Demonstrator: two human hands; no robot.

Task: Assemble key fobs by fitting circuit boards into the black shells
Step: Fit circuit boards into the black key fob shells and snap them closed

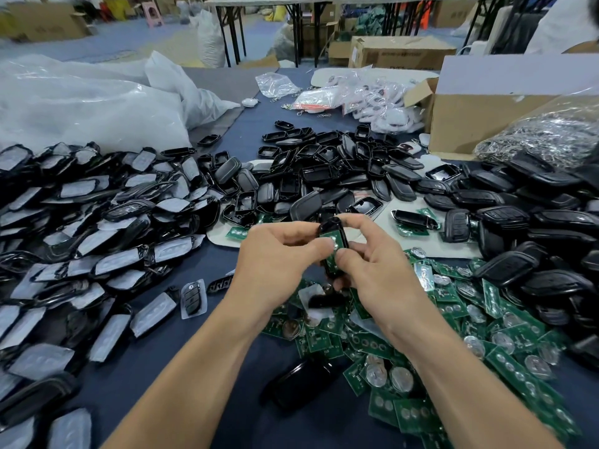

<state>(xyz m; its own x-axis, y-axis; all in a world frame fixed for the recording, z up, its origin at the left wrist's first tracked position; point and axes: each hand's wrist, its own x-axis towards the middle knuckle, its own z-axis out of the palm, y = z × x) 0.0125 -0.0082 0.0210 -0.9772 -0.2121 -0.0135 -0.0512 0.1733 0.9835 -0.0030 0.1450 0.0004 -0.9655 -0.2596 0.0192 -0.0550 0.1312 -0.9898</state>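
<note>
Both my hands hold one black shell [331, 225] upright above the table, with a green circuit board [335, 243] lying in its open face. My left hand [275, 254] grips the shell from the left, thumb pressing on the board. My right hand [376, 254] grips it from the right, its thumb on the lower part of the board and its fingers curled over the top. Loose green circuit boards [453, 319] with coin cells lie heaped below and to the right. Empty black shells [324, 170] are piled behind my hands.
Film-covered black shell halves [97, 228] fill the left of the dark blue table [194, 319]. More black fob parts [534, 228] pile up at the right. One black shell [301, 384] lies near my forearms. A cardboard box [486, 108] and plastic bags [81, 102] stand at the back.
</note>
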